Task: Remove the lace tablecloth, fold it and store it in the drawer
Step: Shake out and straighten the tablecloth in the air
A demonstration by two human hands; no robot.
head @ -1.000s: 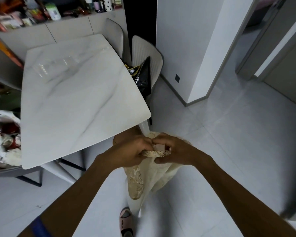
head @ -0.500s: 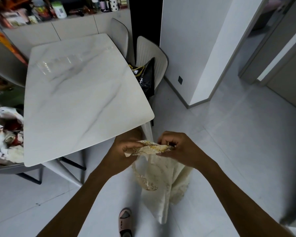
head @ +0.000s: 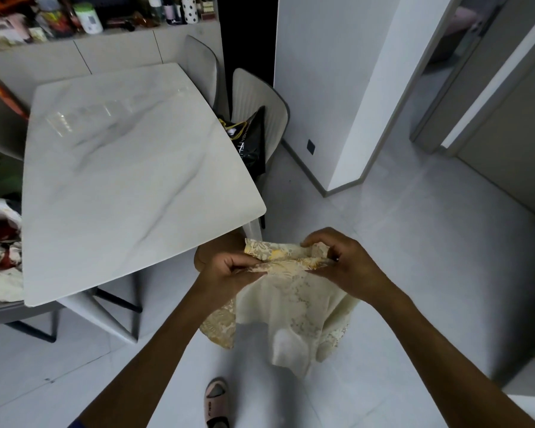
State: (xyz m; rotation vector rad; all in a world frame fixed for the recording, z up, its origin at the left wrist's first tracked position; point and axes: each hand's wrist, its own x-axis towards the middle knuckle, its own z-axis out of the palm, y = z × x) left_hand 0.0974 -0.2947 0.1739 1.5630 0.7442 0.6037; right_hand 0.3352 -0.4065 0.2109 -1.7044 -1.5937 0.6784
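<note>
Tablecloth [head: 294, 301] is off the bench [head: 130, 186], hanging at the bench's 5 o'clock. Left hand [head: 229, 270] and right hand [head: 340, 257] both pinch its bunched top edge. Looks light, limp, snag-prone lace; best held at corners and hem.

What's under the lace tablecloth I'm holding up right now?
Under the hanging lace tablecloth is pale floor tile, with a pink slipper just below its lower edge. The cloth hides the floor directly behind it. Both hands pinch its top edge.
</note>
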